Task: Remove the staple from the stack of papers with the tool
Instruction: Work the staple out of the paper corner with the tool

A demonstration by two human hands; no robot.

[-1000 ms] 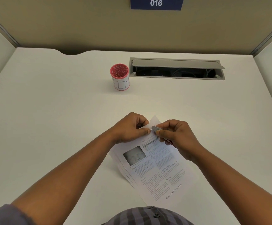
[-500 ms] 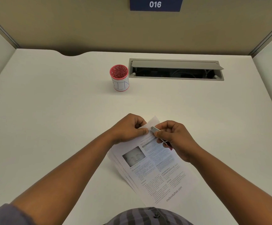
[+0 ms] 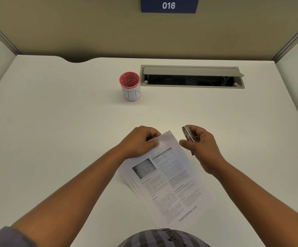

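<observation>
Metal staple remover (image 3: 188,135) sits pinched in the right hand (image 3: 200,148), clear of the paper stack (image 3: 169,179). Left hand (image 3: 139,142) pins the thin, floppy sheets' top corner on the surface (image 3: 55,139).

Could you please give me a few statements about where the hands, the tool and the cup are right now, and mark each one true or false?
1. The left hand pinches the top corner of the stack of papers. True.
2. The right hand holds the tool pressed against the papers. False: the tool is held up beside the papers, clear of them.
3. The cup stands upright, left of the opening in the desk. True.
4. The cup lies on top of the papers. False: it stands on the desk, well beyond them.
5. The sign on the wall reads 016. True.
</observation>
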